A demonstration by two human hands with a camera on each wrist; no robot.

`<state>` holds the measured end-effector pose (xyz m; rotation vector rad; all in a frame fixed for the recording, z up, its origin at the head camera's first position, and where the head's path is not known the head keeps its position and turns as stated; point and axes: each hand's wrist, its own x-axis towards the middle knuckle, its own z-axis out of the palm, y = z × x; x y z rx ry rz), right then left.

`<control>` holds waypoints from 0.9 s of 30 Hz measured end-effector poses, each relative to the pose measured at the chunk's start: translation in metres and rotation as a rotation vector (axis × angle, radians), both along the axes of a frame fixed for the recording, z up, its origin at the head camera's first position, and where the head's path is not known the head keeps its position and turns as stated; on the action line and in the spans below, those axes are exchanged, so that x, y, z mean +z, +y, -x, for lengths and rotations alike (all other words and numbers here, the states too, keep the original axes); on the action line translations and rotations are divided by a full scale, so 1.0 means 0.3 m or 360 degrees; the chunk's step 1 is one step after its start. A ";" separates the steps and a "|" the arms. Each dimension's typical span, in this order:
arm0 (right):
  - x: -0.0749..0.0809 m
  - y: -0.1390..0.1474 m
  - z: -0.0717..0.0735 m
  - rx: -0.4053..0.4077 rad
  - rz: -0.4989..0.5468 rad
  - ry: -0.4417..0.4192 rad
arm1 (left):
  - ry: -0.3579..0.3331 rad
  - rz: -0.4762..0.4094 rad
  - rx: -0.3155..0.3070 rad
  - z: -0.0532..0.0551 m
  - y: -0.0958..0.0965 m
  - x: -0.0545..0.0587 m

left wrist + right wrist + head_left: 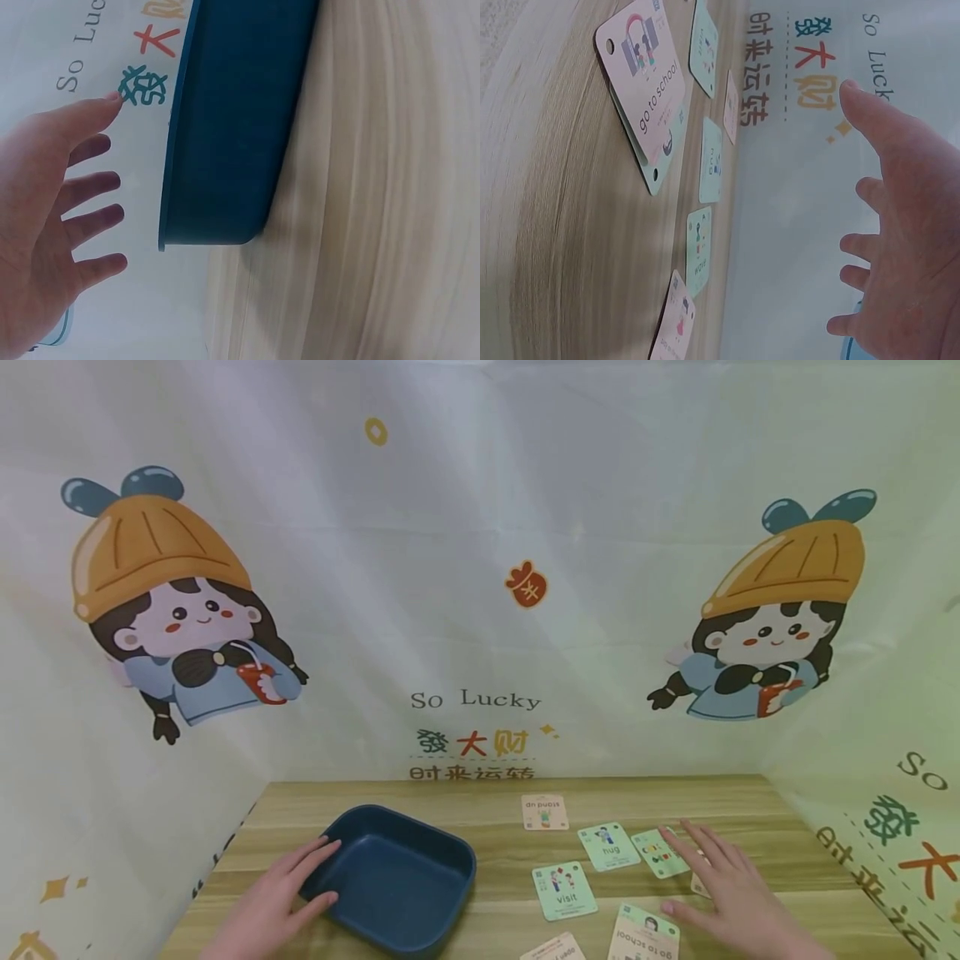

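Note:
My left hand (281, 889) is held with spread fingers at the left rim of a dark blue rectangular tray (397, 893). The left wrist view shows space between those fingers and the tray's side wall (225, 150). Over the cards at the right, my right hand (731, 885) hovers with fingers extended and holds nothing. It partly covers a pink card (699, 885) and overlaps the edge of the green "wave" card (658, 853). Nearer me lies a "go to school" card (643, 935), overlapping a green-edged card beneath it in the right wrist view.
Other picture cards lie on the wood-grain table (495, 935): "visit" (564, 893), "hug" (609, 847), "stand up" (545, 814) and a pink one (555, 947) cut off at the bottom. A printed cloth (480, 527) hangs behind the table and along its sides.

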<state>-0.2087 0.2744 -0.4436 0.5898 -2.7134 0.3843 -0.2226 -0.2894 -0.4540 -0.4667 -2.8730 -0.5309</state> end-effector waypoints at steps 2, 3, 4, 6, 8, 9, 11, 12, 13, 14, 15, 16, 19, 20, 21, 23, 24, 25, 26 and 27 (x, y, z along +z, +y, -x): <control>-0.003 0.007 0.001 -0.0012 -0.0001 -0.0001 | 0.0011 -0.0024 0.0001 0.005 -0.002 0.004; -0.004 0.011 0.002 -0.0019 -0.0003 -0.0002 | 0.0028 -0.0031 0.0002 0.008 -0.002 0.005; -0.005 0.014 0.003 -0.0026 -0.0002 -0.0004 | 0.0046 -0.0046 0.0001 0.011 -0.002 0.005; -0.008 0.021 0.003 -0.0044 -0.0002 -0.0015 | 0.0093 -0.0061 -0.0008 0.019 -0.002 0.005; -0.010 0.025 0.003 -0.0063 -0.0002 -0.0035 | 0.0130 -0.0060 -0.0012 0.026 -0.002 0.002; -0.011 0.026 0.002 -0.0070 -0.0003 -0.0041 | 0.0141 -0.0057 -0.0014 0.029 -0.002 0.001; -0.012 0.028 0.001 -0.0078 0.0003 -0.0054 | 0.0145 -0.0058 -0.0015 0.033 -0.004 -0.003; -0.012 0.028 0.000 -0.0080 0.0003 -0.0059 | 0.0142 -0.0066 -0.0013 0.035 -0.004 -0.003; -0.012 0.029 0.000 -0.0087 0.0006 -0.0061 | 0.0137 -0.0076 -0.0015 0.037 -0.005 -0.004; -0.012 0.030 0.000 -0.0091 0.0010 -0.0058 | 0.0131 -0.0085 -0.0013 0.040 -0.006 -0.005; -0.012 0.031 0.001 -0.0092 0.0019 -0.0056 | 0.0126 -0.0095 -0.0013 0.042 -0.007 -0.005; -0.012 0.032 0.002 -0.0092 0.0028 -0.0054 | 0.0122 -0.0105 -0.0012 0.045 -0.009 -0.006; -0.011 0.035 0.007 -0.0097 0.0052 -0.0052 | 0.0138 -0.0129 -0.0021 0.054 -0.016 -0.010; -0.011 0.036 0.009 -0.0095 0.0058 -0.0050 | 0.0146 -0.0138 -0.0022 0.057 -0.019 -0.012; -0.011 0.037 0.010 -0.0096 0.0062 -0.0054 | 0.0159 -0.0138 -0.0022 0.061 -0.022 -0.015; -0.013 0.036 0.012 -0.0101 0.0063 -0.0058 | 0.0173 -0.0150 -0.0015 0.064 -0.030 -0.019; -0.013 0.035 0.012 -0.0104 0.0066 -0.0062 | 0.0177 -0.0156 -0.0002 0.065 -0.034 -0.022; -0.014 0.034 0.013 -0.0107 0.0069 -0.0069 | 0.0174 -0.0161 0.0011 0.067 -0.038 -0.024; -0.014 0.034 0.013 -0.0112 0.0071 -0.0077 | 0.0173 -0.0166 0.0022 0.068 -0.041 -0.026; -0.015 0.033 0.013 -0.0116 0.0075 -0.0088 | 0.0173 -0.0170 0.0031 0.068 -0.044 -0.027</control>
